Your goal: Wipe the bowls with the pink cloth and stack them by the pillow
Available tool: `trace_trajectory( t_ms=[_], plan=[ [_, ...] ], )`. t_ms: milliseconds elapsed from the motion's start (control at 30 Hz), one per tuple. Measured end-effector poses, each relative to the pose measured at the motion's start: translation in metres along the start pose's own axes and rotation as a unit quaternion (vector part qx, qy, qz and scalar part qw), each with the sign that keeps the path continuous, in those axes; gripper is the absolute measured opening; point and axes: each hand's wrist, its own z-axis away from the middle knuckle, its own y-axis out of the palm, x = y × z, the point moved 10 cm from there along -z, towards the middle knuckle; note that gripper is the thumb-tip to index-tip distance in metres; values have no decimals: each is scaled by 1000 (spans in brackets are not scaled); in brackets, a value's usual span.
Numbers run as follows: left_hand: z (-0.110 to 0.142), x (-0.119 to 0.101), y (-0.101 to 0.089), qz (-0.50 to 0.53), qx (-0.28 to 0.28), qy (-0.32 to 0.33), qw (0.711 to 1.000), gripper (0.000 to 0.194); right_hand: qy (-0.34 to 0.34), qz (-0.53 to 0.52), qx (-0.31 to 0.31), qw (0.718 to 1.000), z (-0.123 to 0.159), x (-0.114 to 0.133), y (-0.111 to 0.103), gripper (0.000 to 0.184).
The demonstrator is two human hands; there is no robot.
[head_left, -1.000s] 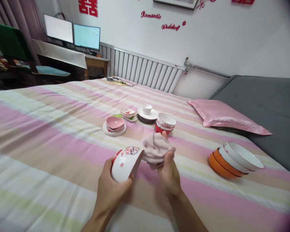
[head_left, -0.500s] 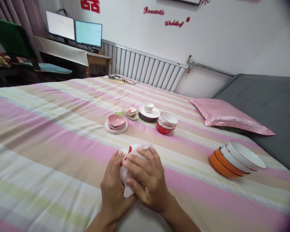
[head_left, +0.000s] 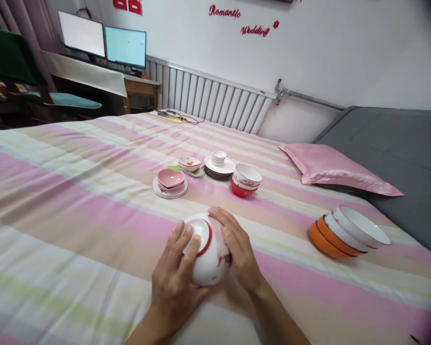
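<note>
Remotely, I watch a striped bed [head_left: 93, 191] bearing a stack of bowls [head_left: 345, 235]. Above it, the right hand [head_left: 240, 254] curves half-spread, its grasp hidden from me; the left hand [head_left: 174, 273], fingers splayed, clasps a white bowl [head_left: 206, 268], tilted foot-up between both.

Bed [head_left: 93, 158] and pillow [head_left: 339, 164] (plus 2 monitors [head_left: 125, 47]) show a home bedroom.
</note>
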Motion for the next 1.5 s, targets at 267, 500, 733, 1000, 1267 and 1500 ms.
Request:
trace_trajectory(
  t_ms=[267,500,733,1000,1267,1500],
  plan=[
    [1,54,-22,-15,-46,-157,986,47,-254,191,93,944,36,70,67,44],
    [8,57,-30,-13,-98,-172,980,46,-226,94,-127,961,49,53,40,50],
    [8,32,-41,58,-182,-99,977,44,120,-365,-123,915,47,-18,75,103],
    [2,19,-36,5,-156,-62,986,47,161,-446,-159,866,42,-14,71,96],
    [-2,3,-19,-20,-72,-4,997,60,248,-437,-200,841,39,-29,44,80],
    [-1,-4,0,-41,-4,35,999,68,326,-457,-182,808,37,-56,30,67]
  ],
)
